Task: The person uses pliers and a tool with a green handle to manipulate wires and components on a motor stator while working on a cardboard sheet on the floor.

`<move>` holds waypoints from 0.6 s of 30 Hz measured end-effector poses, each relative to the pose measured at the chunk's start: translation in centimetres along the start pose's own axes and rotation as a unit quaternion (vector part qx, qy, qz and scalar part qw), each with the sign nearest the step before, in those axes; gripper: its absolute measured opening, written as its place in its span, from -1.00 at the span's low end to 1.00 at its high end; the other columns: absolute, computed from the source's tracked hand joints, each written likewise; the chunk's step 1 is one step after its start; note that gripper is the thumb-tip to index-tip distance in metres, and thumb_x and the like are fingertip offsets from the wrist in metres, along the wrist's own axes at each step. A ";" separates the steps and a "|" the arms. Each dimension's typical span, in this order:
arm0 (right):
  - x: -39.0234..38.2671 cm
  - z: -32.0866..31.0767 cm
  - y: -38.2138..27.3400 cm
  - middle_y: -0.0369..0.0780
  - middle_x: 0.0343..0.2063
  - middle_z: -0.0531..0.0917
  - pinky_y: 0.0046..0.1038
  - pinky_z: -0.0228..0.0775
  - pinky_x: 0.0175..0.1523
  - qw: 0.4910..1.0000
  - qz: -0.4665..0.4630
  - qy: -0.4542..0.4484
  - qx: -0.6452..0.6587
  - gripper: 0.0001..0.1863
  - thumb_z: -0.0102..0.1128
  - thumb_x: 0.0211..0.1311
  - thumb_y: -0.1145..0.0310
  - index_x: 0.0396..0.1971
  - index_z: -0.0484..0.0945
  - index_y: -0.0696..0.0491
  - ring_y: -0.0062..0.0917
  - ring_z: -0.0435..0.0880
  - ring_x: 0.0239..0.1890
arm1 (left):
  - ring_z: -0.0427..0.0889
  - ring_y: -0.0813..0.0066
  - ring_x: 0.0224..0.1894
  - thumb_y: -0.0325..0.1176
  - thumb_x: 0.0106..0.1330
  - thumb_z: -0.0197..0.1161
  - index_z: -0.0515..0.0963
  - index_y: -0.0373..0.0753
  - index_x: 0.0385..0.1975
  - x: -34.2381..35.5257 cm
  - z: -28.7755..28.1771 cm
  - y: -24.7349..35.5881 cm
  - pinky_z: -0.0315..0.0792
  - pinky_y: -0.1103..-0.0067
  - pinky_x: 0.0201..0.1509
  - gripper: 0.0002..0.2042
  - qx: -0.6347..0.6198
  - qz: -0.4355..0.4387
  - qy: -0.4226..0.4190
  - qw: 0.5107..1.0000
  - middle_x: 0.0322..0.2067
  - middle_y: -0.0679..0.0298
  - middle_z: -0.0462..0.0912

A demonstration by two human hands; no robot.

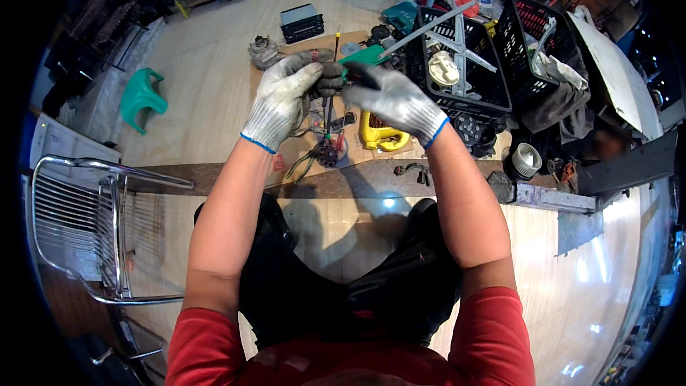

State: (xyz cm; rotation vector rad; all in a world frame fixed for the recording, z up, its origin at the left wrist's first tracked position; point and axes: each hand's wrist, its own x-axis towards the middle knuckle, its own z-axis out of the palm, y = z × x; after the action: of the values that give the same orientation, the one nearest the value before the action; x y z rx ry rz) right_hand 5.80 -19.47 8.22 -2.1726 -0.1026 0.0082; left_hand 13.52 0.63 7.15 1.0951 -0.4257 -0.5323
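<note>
From where I stand, the left hand has its fingers curled in, seemingly about the near end of a green piece, but the dark fingertips hide what they have hold of. The right hand is blurred, its grip half spread beside that end, and I can't tell whether it holds anything. I'd say the work calls for a firm left grip and light, deliberate right fingers, with both wrists kept level so that the piece doesn't twist or slip out of dusty gloves. The green piece sits between the hands and just beyond them, bright and plain, slanting up to the right; a pale grey bar runs on from it toward the black crate, though whether they are joined I can't make out. Just below the hands lie a yellow container, a round dark part and a pair of pliers, so it seems wise to keep the work clear of them. Farther out, a black box stands on the far side, and a green stool on the left.
</note>
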 end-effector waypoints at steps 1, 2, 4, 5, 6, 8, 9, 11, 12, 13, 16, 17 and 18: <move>0.1 -0.1 0.6 0.14 0.16 0.53 -0.33 0.39 0.28 0.997 -0.030 0.036 0.068 -0.24 0.25 0.25 0.00 0.27 0.37 0.27 -0.18 0.56 0.22 | 0.68 0.33 -0.12 -0.44 0.45 0.12 0.50 -0.41 0.08 -0.1 0.6 -0.1 0.57 0.47 0.02 -0.72 0.039 0.004 0.006 0.999 -0.09 0.10 0.66; 0.2 -0.2 1.2 0.14 0.16 0.54 -0.34 0.40 0.27 0.986 -0.061 0.071 0.135 -0.26 0.25 0.26 0.00 0.25 0.39 0.26 -0.18 0.58 0.20 | 0.68 0.34 -0.11 -0.44 0.44 0.12 0.51 -0.41 0.08 0.0 1.1 -0.3 0.56 0.48 0.04 -0.72 0.078 0.008 0.011 0.997 -0.08 0.10 0.66; 0.0 0.3 0.8 0.11 0.09 0.60 -0.35 0.42 0.24 0.985 -0.082 0.111 0.102 -0.37 0.24 0.28 0.07 0.17 0.48 0.25 -0.20 0.62 0.14 | 0.67 0.40 -0.08 -0.43 0.44 0.14 0.52 -0.45 0.08 -0.1 1.3 -0.1 0.54 0.51 0.09 -0.70 0.183 0.030 -0.002 0.983 -0.06 0.09 0.66; 0.2 0.8 1.1 0.10 0.06 0.62 -0.35 0.43 0.22 0.984 -0.086 0.121 0.094 -0.40 0.24 0.29 0.09 0.16 0.50 0.24 -0.20 0.63 0.13 | 0.67 0.41 -0.08 -0.42 0.44 0.14 0.52 -0.46 0.08 -0.4 1.7 -0.2 0.54 0.52 0.11 -0.69 0.204 0.036 -0.004 0.978 -0.06 0.08 0.67; 0.3 1.2 0.8 0.10 0.04 0.63 -0.35 0.43 0.21 0.983 -0.093 0.128 0.088 -0.43 0.23 0.29 0.11 0.14 0.51 0.24 -0.20 0.64 0.12 | 0.67 0.43 -0.08 -0.41 0.44 0.14 0.52 -0.46 0.09 -0.7 2.1 0.1 0.53 0.52 0.13 -0.68 0.228 0.044 -0.002 0.973 -0.06 0.07 0.67; 0.0 1.3 0.3 0.07 -0.09 0.68 -0.34 0.47 0.12 0.981 -0.103 0.153 0.054 -0.50 0.22 0.29 0.14 0.08 0.57 0.21 -0.19 0.68 0.03 | 0.67 0.44 -0.08 -0.38 0.45 0.12 0.54 -0.44 0.08 -0.4 1.7 -0.5 0.54 0.53 0.10 -0.68 0.218 0.045 0.002 0.975 -0.09 0.10 0.68; -0.1 1.3 0.2 0.07 -0.12 0.69 -0.33 0.49 0.09 0.980 -0.095 0.167 0.043 -0.51 0.22 0.29 0.15 0.06 0.58 0.21 -0.18 0.69 -0.02 | 0.67 0.45 -0.09 -0.38 0.45 0.12 0.55 -0.44 0.08 -0.1 1.5 -0.6 0.54 0.54 0.09 -0.68 0.230 0.047 0.000 0.972 -0.09 0.10 0.69; -0.1 0.9 0.0 0.06 -0.20 0.71 -0.32 0.50 0.02 0.986 -0.055 0.153 0.037 -0.54 0.22 0.28 0.16 0.02 0.61 0.21 -0.18 0.71 -0.12 | 0.67 0.46 -0.10 -0.38 0.45 0.11 0.54 -0.45 0.08 0.1 1.2 -0.7 0.55 0.54 0.05 -0.68 0.260 0.039 -0.008 0.965 -0.11 0.09 0.69; -0.1 0.5 0.2 0.05 -0.24 0.72 -0.31 0.51 -0.01 0.991 -0.020 0.125 0.044 -0.56 0.23 0.28 0.17 -0.01 0.63 0.21 -0.18 0.71 -0.17 | 0.67 0.45 -0.11 -0.39 0.45 0.10 0.53 -0.45 0.08 -0.1 1.7 -0.2 0.55 0.55 0.04 -0.68 0.277 0.027 -0.016 0.960 -0.11 0.08 0.69; -0.2 -0.1 0.4 0.04 -0.27 0.72 -0.31 0.52 -0.04 0.994 0.015 0.098 0.050 -0.57 0.23 0.27 0.17 -0.04 0.64 0.22 -0.18 0.71 -0.22 | 0.67 0.45 -0.11 -0.39 0.45 0.09 0.52 -0.46 0.09 -0.2 1.9 0.0 0.56 0.55 0.02 -0.68 0.294 0.015 -0.025 0.955 -0.12 0.07 0.69; -1.0 -1.2 -0.1 -0.17 -0.40 0.74 -0.44 0.50 -0.27 0.970 0.124 0.036 0.204 -0.67 0.27 0.25 0.27 -0.14 0.68 0.22 -0.50 0.65 -0.45 | 0.68 0.38 -0.12 -0.36 0.44 0.15 0.47 -0.46 0.10 -0.1 1.6 -0.2 0.56 0.49 0.04 -0.65 0.184 -0.072 -0.034 0.980 -0.08 0.07 0.67; -0.9 -1.2 0.6 -0.33 -0.56 0.60 -0.59 0.32 -0.42 0.980 0.087 0.054 0.172 -0.76 0.24 0.28 0.28 -0.31 0.67 0.18 -0.70 0.47 -0.55 | 0.69 0.35 -0.15 -0.37 0.45 0.14 0.44 -0.46 0.11 0.2 1.1 -0.8 0.57 0.46 -0.02 -0.65 0.129 -0.050 -0.027 0.990 -0.12 0.06 0.68; -1.1 -1.6 -0.1 -0.33 -0.57 0.60 -0.60 0.33 -0.43 0.976 0.110 0.048 0.180 -0.79 0.23 0.28 0.32 -0.33 0.66 0.18 -0.69 0.49 -0.55 | 0.69 0.31 -0.18 -0.37 0.45 0.14 0.45 -0.47 0.09 0.2 1.0 -0.7 0.58 0.42 -0.05 -0.67 0.074 -0.048 -0.019 0.996 -0.16 0.07 0.67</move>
State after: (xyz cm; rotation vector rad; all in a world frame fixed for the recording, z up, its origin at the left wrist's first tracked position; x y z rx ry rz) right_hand 4.81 -20.80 9.19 -1.8084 0.1836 0.0439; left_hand 12.97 -0.48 6.88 1.2549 -0.4526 -0.6144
